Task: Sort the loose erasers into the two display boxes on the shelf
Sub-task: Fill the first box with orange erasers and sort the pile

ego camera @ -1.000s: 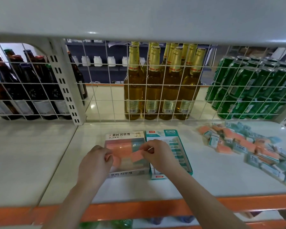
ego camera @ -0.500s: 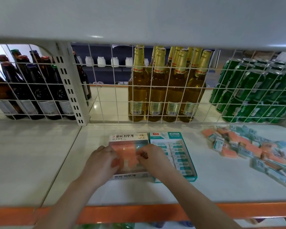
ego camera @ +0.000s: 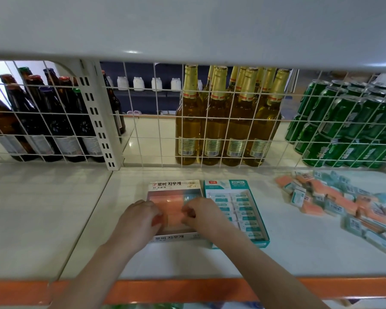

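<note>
We press both hands into the white cardboard display box of salmon-pink erasers (ego camera: 176, 210): our left hand (ego camera: 138, 219) curls round a pink eraser at its near left corner, and our right hand (ego camera: 201, 216) is curled, though whether it pinches one we cannot tell. These erasers look light, rubbery and grippy, best pinched by the long sides. The teal display box (ego camera: 236, 210) sits just right; the loose pile of pink and teal erasers (ego camera: 334, 201) lies far right. The wire grille (ego camera: 210, 121) and amber glass bottles (ego camera: 227, 121) stand clear behind.

Shelf (ego camera: 210, 259) glossy white metal; grid (ego camera: 143, 134) coated wire; bottles (ego camera: 212, 121) glass w/ foil necks; boxes (ego camera: 261, 219) matt card.
</note>
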`<state>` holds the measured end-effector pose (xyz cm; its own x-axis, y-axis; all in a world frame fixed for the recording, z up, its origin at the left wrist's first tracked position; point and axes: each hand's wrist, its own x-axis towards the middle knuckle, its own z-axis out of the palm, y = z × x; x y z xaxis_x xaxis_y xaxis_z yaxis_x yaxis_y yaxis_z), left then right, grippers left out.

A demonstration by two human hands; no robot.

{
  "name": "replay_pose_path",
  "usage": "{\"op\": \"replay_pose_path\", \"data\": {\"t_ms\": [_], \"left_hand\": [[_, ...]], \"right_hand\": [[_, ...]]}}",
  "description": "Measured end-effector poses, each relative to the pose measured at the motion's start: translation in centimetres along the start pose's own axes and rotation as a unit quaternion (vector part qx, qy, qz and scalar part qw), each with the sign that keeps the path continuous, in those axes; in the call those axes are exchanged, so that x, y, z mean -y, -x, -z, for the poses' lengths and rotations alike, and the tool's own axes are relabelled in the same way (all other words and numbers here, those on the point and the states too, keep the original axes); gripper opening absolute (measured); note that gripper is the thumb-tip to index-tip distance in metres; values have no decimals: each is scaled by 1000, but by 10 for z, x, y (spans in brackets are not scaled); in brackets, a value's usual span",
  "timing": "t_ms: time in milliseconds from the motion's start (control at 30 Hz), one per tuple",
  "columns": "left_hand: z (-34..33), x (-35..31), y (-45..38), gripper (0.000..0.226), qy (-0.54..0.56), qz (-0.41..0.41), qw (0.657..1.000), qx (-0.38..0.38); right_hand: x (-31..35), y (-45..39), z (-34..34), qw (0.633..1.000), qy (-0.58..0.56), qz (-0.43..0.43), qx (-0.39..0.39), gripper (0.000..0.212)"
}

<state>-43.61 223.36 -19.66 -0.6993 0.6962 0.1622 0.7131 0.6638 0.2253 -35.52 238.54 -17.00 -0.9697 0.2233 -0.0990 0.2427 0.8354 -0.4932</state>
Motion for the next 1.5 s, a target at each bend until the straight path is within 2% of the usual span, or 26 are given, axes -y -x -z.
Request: {"op": "replay_pose_path", "data": {"t_ms": [167,333,467,667,967,1200,1367,1500], "left_hand": [[1,0,-1,21,-14,-2,1000,9],[1,0,-2,22,-15,-10,1000,7],[3,0,-2,21,-15,-17,1000,15],[6,-1,-6,32,-36,-45,998,23],[10,4,-11,33,-49,-71,995,56],[11,2,-13,34,-33,-74,993,84],[9,3,-17,38,-22,-72,993,87],[8,4,-18,36,-10,-72,994,86]], "right_hand": [[1,-5,-8,1000,12,14,-21,26],[0,-7,-11,999,16,29,-30,14],[1,-8,-7,997,39,57,-19,15],[-4,-6,-1,995,46,88,10,16],[-3,-3,0,997,25,76,-14,23],[-4,-4,8,994,32,102,21,19],[-6,-3,3,997,0,78,-13,26],[-5,-3,-1,996,33,85,-1,17]]}}
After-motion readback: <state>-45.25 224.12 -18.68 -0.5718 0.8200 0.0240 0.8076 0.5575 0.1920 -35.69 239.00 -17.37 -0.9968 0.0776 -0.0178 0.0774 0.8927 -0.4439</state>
